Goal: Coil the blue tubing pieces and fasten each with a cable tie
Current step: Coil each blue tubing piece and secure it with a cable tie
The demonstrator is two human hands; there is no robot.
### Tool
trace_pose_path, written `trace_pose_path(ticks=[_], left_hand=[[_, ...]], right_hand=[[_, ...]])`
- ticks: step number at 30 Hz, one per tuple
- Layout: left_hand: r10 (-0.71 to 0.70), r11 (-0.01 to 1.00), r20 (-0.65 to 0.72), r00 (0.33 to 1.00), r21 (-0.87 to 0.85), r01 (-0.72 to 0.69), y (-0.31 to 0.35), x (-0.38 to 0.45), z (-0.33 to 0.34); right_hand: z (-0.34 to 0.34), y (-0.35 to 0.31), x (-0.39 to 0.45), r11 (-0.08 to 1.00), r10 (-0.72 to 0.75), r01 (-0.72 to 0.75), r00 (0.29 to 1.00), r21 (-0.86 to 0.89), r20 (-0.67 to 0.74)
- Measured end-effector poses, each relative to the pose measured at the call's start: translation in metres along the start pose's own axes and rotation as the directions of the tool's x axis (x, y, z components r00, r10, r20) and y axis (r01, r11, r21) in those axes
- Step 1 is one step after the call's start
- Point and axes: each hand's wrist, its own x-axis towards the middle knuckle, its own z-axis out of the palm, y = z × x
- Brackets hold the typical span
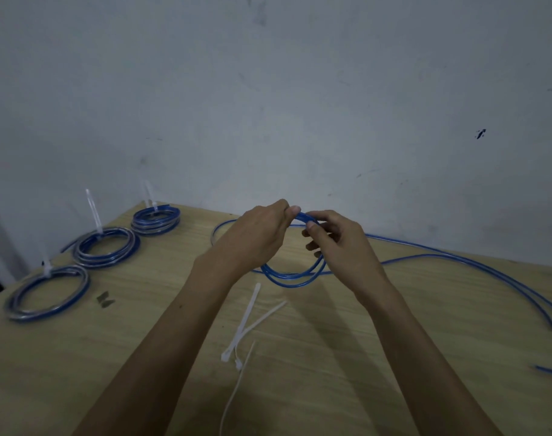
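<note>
loose cable ties (248, 322) lie nearest; both hands' grips pinch upright blue tubing coil (295, 273), tail trailing right.

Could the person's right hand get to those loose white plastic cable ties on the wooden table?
Probably yes. The loose white plastic cable ties lie uncovered just below the right hand, but it grips the blue tubing coil and would have to let go first.

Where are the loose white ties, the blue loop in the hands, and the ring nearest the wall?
loose white ties (249, 313), head view, middle of one strap.
blue loop (287, 275), head view, bottom curve.
ring nearest the wall (155, 222), head view, front edge.
</note>
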Motion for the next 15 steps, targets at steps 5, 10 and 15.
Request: trace_pose_path(ticks=[5, 10, 15], left_hand=[[-0.031, 0.999, -0.054, 0.998, -0.027, 0.029, -0.015, -0.011, -0.004], [-0.096, 0.995, -0.156, 0.983, -0.025, 0.093, -0.037, -0.029, -0.009], [-0.137, 0.990, -0.236, 0.962, -0.002, 0.140, -0.056, -0.047, -0.010]], right_hand=[[0.000, -0.013, -0.006, 0.957, -0.203, 0.177, 0.974, -0.229, -0.097], [0.016, -0.039, -0.028, 0.911, -0.090, 0.242, 0.908, -0.335, 0.410], [0.056, -0.041, -0.051, 0.827, -0.010, 0.365, 0.769, -0.427, 0.639]])
